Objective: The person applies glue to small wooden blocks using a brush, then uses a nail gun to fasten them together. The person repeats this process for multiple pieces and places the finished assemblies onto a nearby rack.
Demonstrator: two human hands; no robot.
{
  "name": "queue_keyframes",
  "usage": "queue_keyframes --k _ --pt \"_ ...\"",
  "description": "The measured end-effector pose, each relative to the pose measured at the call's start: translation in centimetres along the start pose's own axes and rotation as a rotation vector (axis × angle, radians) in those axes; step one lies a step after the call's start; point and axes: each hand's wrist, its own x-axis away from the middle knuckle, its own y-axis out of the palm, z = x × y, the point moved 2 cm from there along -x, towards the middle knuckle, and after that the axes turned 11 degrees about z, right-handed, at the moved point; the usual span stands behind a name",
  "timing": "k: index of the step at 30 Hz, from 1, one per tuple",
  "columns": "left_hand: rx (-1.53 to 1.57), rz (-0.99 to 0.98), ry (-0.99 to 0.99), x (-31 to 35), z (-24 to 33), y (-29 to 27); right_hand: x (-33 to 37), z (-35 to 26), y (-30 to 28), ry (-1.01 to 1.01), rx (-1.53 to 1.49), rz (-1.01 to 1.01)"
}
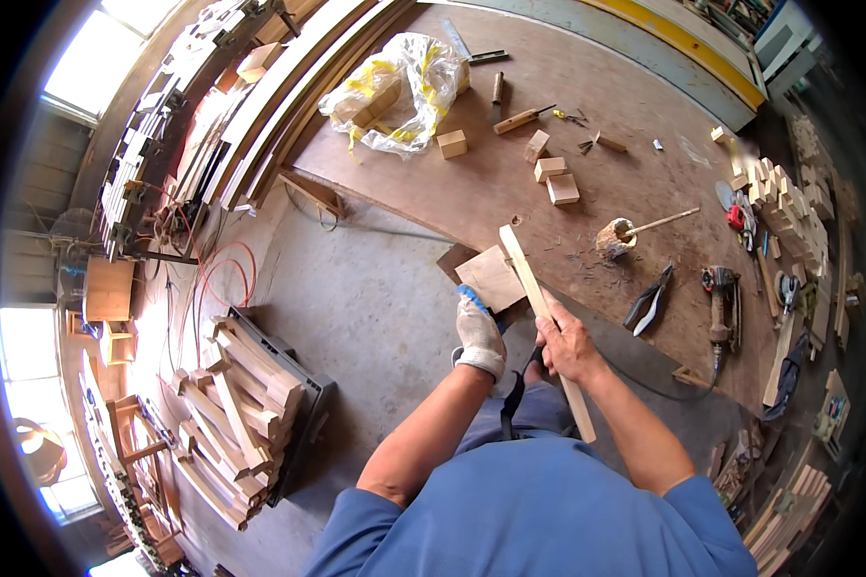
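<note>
My left hand (478, 338), in a white work glove with blue on it, grips the lower edge of a square wooden block (492, 279) at the workbench's front edge. My bare right hand (570, 346) is closed round a long, narrow wooden strip (522, 267). The strip slants from the bench edge down towards my body, and its upper part lies against or just beside the block's right side; I cannot tell whether they touch. Darker wood shows behind the block. My right fingers are partly hidden behind the strip.
On the workbench (433, 197) are a glue pot (614, 240) with a stick, pliers (649, 300), a power tool (720, 308), small wooden blocks (550, 169), a chisel (523, 119) and a plastic bag (404, 96). A dark crate (308, 394) of wooden parts stands left on the floor.
</note>
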Motion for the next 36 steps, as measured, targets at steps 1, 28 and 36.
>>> queue_keyframes --k 1,28,36 --pt "-0.141 -0.002 0.117 -1.3 -0.2 -0.9 -0.2 0.0 -0.1 -0.007 0.018 0.009" --pt "-0.739 0.110 0.858 -4.3 1.1 0.4 -1.8 -2.1 -1.3 -0.141 0.235 -0.022" --pt "-0.651 0.128 0.879 -5.1 0.3 0.4 -1.5 -0.6 -1.5 -0.317 0.354 0.043"
